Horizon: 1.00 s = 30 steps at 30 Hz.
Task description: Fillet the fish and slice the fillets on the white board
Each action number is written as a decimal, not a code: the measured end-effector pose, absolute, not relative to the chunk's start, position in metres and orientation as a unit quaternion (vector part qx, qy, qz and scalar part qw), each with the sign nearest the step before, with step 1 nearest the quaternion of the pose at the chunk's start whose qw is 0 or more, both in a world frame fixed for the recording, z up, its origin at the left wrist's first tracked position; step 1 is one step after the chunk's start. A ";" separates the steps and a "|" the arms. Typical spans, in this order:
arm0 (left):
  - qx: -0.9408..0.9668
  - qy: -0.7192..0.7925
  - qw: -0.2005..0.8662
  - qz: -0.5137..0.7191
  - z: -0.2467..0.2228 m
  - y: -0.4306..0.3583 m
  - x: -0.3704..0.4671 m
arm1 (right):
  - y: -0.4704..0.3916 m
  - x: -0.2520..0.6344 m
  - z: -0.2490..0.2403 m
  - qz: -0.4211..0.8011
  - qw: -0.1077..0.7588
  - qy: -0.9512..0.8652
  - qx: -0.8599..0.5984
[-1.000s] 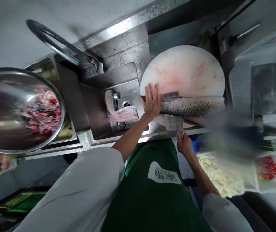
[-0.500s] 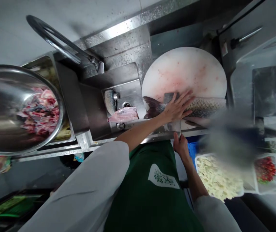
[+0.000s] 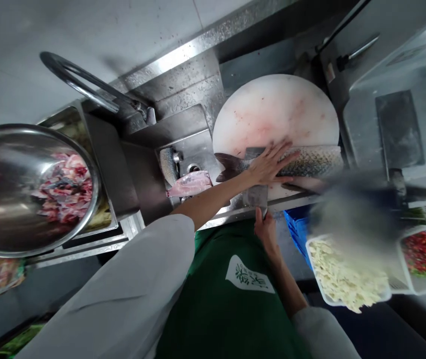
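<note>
A fish with dark speckled scales lies along the near side of the round white cutting board, its tail fin pointing left. My left hand rests flat on it near the tail, fingers stretched out and apart. Below that, at the board's near edge, my right hand grips the handle of a cleaver. The wide blade lies across the tail end, reaching under my left hand and showing on its far side; how deep it sits in the flesh is hidden.
In the sink lie a pink fillet and a scaly fish piece. At left, a steel bowl holds fish scraps, near the faucet. Tubs of pale shreds and chopped red peppers stand right, behind a blurred patch.
The view has shifted and turned slightly. My right hand and the cleaver have moved a little left, toward the tail. My left hand still lies flat on the fish.
</note>
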State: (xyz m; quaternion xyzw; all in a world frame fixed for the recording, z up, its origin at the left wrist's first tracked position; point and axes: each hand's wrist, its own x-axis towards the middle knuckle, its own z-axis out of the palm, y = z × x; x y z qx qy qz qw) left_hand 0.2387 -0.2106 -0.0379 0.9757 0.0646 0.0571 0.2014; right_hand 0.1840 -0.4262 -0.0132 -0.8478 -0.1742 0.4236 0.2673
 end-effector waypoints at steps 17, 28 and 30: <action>0.982 0.018 0.180 -0.043 -0.021 -0.192 0.256 | -0.375 0.164 -0.032 0.525 0.572 -0.010 -0.630; 0.947 0.108 0.296 0.066 -0.045 -0.201 0.257 | -0.384 0.158 -0.030 0.519 0.525 0.025 -0.674; 0.944 0.100 0.306 0.070 -0.049 -0.201 0.253 | -0.364 0.153 -0.031 0.504 0.535 0.020 -0.677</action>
